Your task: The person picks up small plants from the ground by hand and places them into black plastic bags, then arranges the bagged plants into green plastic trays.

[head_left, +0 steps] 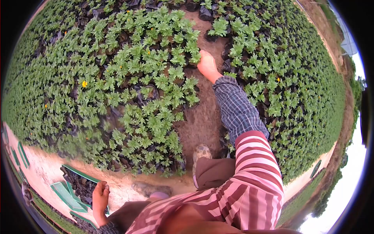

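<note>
My right hand [208,67] is stretched forward over the dirt path, its fingers curled closed at the right edge of the left plant bed. It touches the leaves of a seedling [191,54] there; the fingertips are hidden, so what they grip cannot be made out. My left hand [101,198] hangs low at the left, near my knee, with its fingers curled in and nothing visible in them. Beside it is a green crate [80,171] filled with black plastic seedling bags [80,185].
Dense green seedlings in black bags form a left bed [128,78] and a right bed [288,89], with a few yellow flowers [84,84]. A narrow dirt path [200,121] runs between them, where my shoe [201,152] stands. More green crates [23,154] lie at the far left.
</note>
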{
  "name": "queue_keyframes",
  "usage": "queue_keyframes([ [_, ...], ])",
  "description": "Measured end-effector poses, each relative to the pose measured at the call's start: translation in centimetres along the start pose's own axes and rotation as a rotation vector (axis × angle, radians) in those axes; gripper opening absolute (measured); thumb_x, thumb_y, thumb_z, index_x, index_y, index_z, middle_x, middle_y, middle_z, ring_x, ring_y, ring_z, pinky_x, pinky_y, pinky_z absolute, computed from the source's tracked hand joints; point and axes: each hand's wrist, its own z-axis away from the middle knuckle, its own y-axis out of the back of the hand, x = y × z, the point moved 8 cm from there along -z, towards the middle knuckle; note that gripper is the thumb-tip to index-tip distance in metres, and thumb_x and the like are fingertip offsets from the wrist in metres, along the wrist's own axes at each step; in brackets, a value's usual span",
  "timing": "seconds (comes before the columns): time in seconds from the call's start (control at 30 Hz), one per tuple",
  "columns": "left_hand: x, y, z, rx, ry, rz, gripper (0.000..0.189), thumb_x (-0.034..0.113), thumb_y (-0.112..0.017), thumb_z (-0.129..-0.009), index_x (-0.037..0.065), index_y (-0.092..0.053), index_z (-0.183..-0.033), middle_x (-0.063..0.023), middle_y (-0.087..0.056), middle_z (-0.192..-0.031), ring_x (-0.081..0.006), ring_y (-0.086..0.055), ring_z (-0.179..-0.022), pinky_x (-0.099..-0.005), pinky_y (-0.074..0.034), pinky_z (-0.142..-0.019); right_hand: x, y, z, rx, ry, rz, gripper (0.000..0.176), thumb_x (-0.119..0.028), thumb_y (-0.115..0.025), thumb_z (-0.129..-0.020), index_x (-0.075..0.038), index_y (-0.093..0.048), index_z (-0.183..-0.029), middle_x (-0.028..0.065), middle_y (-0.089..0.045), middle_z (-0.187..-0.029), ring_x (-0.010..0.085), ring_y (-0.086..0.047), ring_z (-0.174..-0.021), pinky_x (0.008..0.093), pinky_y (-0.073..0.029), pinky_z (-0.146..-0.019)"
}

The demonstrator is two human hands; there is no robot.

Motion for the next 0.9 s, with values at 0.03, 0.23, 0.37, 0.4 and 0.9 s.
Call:
queue_keyframes([
  [0.03,0.5,0.0,-0.2,-0.001,-0.015,-0.021,0.02,0.01,-0.057,-0.089,-0.001,-0.055,-0.106,-0.0123,-0.061,-0.078,-0.0182,-0.059,-0.068,-0.0307,-0.047,-0.063,0.1,0.8,0.2,0.048,0.017,-0.008,0.018,-0.005,-0.058,-0.074,-0.001,-0.054,-0.092,0.0219,-0.06,-0.09,0.041,-0.057,-0.091,0.0463,-0.046,-0.079],
  [0.23,1.2,-0.2,-0.7,-0.022,-0.001,0.052,0.019,0.009,-0.056,-0.089,-0.001,-0.055,-0.105,-0.0118,-0.061,-0.078,-0.0181,-0.059,-0.068,-0.0303,-0.048,-0.063,5.0,4.2,1.7,0.095,-0.009,0.099,0.026,0.0,-0.062,-0.069,0.0,-0.052,-0.092,0.0219,-0.058,-0.091,0.0402,-0.057,-0.09,0.0448,-0.047,-0.079],
  [0.37,-0.1,-0.2,-0.3,-0.021,0.017,0.011,0.019,0.009,-0.056,-0.089,-0.001,-0.054,-0.105,-0.0114,-0.061,-0.079,-0.0167,-0.058,-0.068,-0.0298,-0.048,-0.063,9.5,5.2,2.6,0.115,-0.174,0.159,0.031,-0.002,-0.064,-0.067,0.0,-0.053,-0.096,0.0216,-0.059,-0.092,0.0391,-0.058,-0.091,0.0439,-0.047,-0.081],
  [0.4,-0.3,-0.2,-0.3,-0.02,0.042,0.021,0.019,0.009,-0.056,-0.089,-0.001,-0.055,-0.105,-0.0109,-0.061,-0.079,-0.0162,-0.058,-0.068,-0.0293,-0.049,-0.064,10.0,4.7,2.4,0.031,-0.109,0.308,0.026,-0.003,-0.062,-0.07,-0.002,-0.055,-0.095,0.019,-0.059,-0.09,0.0371,-0.058,-0.09,0.0432,-0.048,-0.079],
  [0.9,-7.2,-2.3,5.5,0.051,0.373,0.271,0.013,0.008,-0.051,-0.092,0.002,-0.054,-0.103,-0.0071,-0.061,-0.079,-0.0134,-0.061,-0.065,-0.024,-0.046,-0.055,0.5,-1.9,-10.8,-0.021,0.042,-0.035,0.037,-0.006,-0.061,-0.073,-0.007,-0.058,-0.11,0.0225,-0.051,-0.108,0.0393,-0.055,-0.1,0.042,-0.046,-0.087],
])
